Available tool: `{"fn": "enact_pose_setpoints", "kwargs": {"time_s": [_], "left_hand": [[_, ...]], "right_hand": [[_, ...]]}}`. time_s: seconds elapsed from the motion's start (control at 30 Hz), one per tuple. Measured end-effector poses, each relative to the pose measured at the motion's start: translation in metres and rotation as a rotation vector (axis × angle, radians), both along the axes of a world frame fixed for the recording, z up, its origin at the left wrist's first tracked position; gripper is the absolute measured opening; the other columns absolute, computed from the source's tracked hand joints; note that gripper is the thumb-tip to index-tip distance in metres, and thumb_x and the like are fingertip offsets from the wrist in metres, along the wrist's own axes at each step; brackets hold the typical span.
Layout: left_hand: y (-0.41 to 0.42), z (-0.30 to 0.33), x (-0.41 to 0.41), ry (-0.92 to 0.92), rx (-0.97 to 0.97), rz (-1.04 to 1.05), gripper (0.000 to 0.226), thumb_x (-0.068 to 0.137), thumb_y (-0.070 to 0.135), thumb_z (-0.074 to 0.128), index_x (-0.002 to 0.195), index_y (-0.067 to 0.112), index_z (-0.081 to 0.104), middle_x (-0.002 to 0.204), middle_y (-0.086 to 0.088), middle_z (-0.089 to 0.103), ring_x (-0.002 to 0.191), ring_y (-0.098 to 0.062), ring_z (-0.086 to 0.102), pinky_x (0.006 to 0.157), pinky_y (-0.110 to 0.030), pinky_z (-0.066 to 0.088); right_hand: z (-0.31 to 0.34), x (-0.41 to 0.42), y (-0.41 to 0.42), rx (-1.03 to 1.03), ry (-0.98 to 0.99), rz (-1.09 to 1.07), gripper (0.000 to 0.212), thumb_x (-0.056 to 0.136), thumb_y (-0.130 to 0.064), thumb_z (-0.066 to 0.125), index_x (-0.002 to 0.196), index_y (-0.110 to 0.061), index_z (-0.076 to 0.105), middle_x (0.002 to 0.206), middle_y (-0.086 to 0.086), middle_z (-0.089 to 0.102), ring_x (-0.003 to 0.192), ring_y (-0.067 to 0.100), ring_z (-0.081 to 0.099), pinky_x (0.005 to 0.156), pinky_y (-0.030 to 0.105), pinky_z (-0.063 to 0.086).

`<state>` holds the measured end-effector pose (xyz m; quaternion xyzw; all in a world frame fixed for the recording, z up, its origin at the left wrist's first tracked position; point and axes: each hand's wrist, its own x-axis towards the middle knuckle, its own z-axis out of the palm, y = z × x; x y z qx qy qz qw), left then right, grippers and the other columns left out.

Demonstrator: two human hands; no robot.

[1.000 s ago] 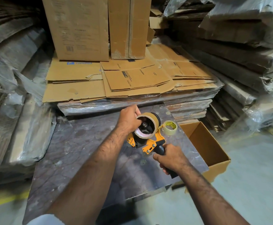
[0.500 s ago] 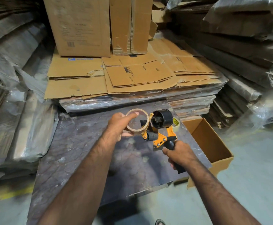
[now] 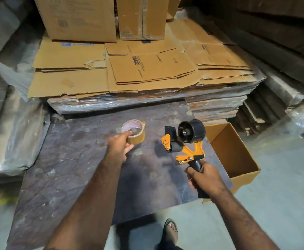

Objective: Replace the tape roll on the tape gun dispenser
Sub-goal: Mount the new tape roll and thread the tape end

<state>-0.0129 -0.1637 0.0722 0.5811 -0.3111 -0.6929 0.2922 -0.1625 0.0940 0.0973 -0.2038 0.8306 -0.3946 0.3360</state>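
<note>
My left hand [image 3: 117, 147] grips a thin brown tape roll [image 3: 137, 138], with fingertips inside its core, low over the dark table [image 3: 71, 159]. To its right, my right hand [image 3: 204, 177] is closed around the black handle of the orange tape gun [image 3: 189, 153], held upright above the table's right side. The gun's black hub [image 3: 191, 131] is bare, with no roll on it. The roll and the gun are apart by about a hand's width.
An open cardboard box [image 3: 237, 150] stands on the floor against the table's right edge. Flattened cartons [image 3: 147, 69] are stacked behind the table, with upright boxes [image 3: 79, 17] on top. Wrapped cardboard bundles line both sides. My sandalled foot [image 3: 170, 230] is below the table's front edge.
My left hand has pulled the brown roll off the gun's hub and carried it left and down toward the table. My right hand has shifted the gun to the right.
</note>
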Motion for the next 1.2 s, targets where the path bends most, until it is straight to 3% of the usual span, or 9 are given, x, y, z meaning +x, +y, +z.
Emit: {"fn": "enact_pose_setpoints", "kwargs": {"time_s": [0.1, 0.17, 0.27, 0.4, 0.47, 0.73, 0.9, 1.03, 1.2], "left_hand": [[-0.011, -0.022, -0.047, -0.029, -0.011, 0.009, 0.015, 0.091, 0.012, 0.074, 0.094, 0.005, 0.061, 0.083, -0.013, 0.057, 0.063, -0.016, 0.052, 0.089, -0.041, 0.059], [-0.023, -0.038, -0.084, -0.088, -0.011, 0.029, 0.029, 0.089, 0.011, 0.075, 0.111, 0.002, 0.060, 0.105, -0.016, 0.063, 0.077, -0.021, 0.063, 0.069, -0.036, 0.060], [-0.050, -0.066, -0.138, -0.221, -0.085, 0.064, 0.044, 0.079, 0.017, 0.081, 0.113, 0.002, 0.058, 0.105, -0.013, 0.064, 0.075, -0.023, 0.066, 0.036, -0.028, 0.052], [-0.102, -0.146, -0.201, -0.438, -0.168, 0.046, 0.075, 0.058, 0.041, 0.078, 0.120, 0.004, 0.058, 0.118, -0.016, 0.069, 0.095, -0.033, 0.072, 0.068, -0.045, 0.065], [-0.098, -0.142, -0.219, -0.437, -0.167, 0.055, 0.072, 0.063, 0.038, 0.077, 0.123, 0.003, 0.056, 0.118, -0.012, 0.067, 0.100, -0.030, 0.070, 0.083, -0.041, 0.062], [-0.075, -0.166, -0.224, -0.552, -0.312, -0.182, 0.068, 0.052, 0.064, 0.076, 0.103, 0.021, 0.067, 0.100, -0.007, 0.075, 0.093, -0.030, 0.073, 0.085, -0.049, 0.061], [-0.010, -0.137, -0.224, -0.590, -0.774, -0.610, 0.057, 0.067, 0.038, 0.077, 0.116, 0.010, 0.065, 0.115, -0.013, 0.066, 0.106, -0.031, 0.064, 0.094, -0.044, 0.053], [0.022, -0.117, -0.247, -0.530, -0.906, -0.944, 0.086, 0.063, 0.037, 0.088, 0.141, 0.022, 0.054, 0.138, -0.008, 0.054, 0.127, -0.029, 0.052, 0.107, -0.039, 0.045], [0.026, -0.128, -0.276, -0.680, -0.922, -1.125, 0.118, 0.061, 0.048, 0.092, 0.158, 0.038, 0.026, 0.165, 0.000, 0.029, 0.152, -0.026, 0.028, 0.120, -0.058, 0.022]], "right_hand": [[-0.014, -0.030, 0.004, -0.054, -0.122, -0.055, 0.006, 0.093, -0.011, 0.068, 0.091, -0.005, 0.066, 0.062, 0.009, 0.070, 0.047, 0.023, 0.060, 0.053, 0.034, 0.052], [-0.026, -0.054, 0.004, -0.078, -0.183, -0.078, 0.007, 0.093, -0.009, 0.068, 0.090, -0.004, 0.065, 0.063, 0.012, 0.069, 0.047, 0.025, 0.058, 0.053, 0.035, 0.051], [-0.047, -0.088, 0.002, -0.075, -0.217, -0.076, 0.016, 0.092, -0.015, 0.071, 0.090, -0.001, 0.063, 0.066, 0.018, 0.073, 0.047, 0.029, 0.059, 0.059, 0.038, 0.052], [-0.071, -0.125, 0.000, -0.102, -0.240, -0.105, 0.016, 0.093, -0.012, 0.070, 0.084, -0.002, 0.062, 0.063, 0.017, 0.071, 0.044, 0.028, 0.056, 0.058, 0.033, 0.049], [-0.076, -0.139, 0.004, -0.118, -0.260, -0.119, 0.014, 0.093, -0.009, 0.069, 0.081, -0.003, 0.062, 0.061, 0.017, 0.069, 0.043, 0.028, 0.053, 0.055, 0.033, 0.048], [-0.077, -0.173, 0.016, -0.132, -0.403, -0.213, 0.013, 0.094, -0.004, 0.065, 0.083, 0.004, 0.065, 0.062, 0.017, 0.064, 0.044, 0.027, 0.050, 0.049, 0.032, 0.048], [-0.067, -0.172, 0.011, -0.196, -0.523, -0.274, 0.021, 0.095, -0.002, 0.061, 0.073, 0.000, 0.063, 0.057, 0.013, 0.059, 0.043, 0.026, 0.048, 0.045, 0.030, 0.047], [-0.064, -0.171, 0.011, -0.220, -0.541, -0.281, 0.021, 0.094, -0.003, 0.062, 0.074, 0.000, 0.063, 0.060, 0.015, 0.060, 0.041, 0.025, 0.049, 0.046, 0.031, 0.048], [-0.070, -0.172, 0.021, -0.208, -0.504, -0.271, 0.018, 0.094, -0.005, 0.063, 0.077, 0.001, 0.065, 0.064, 0.018, 0.062, 0.044, 0.026, 0.050, 0.052, 0.035, 0.049]]}}
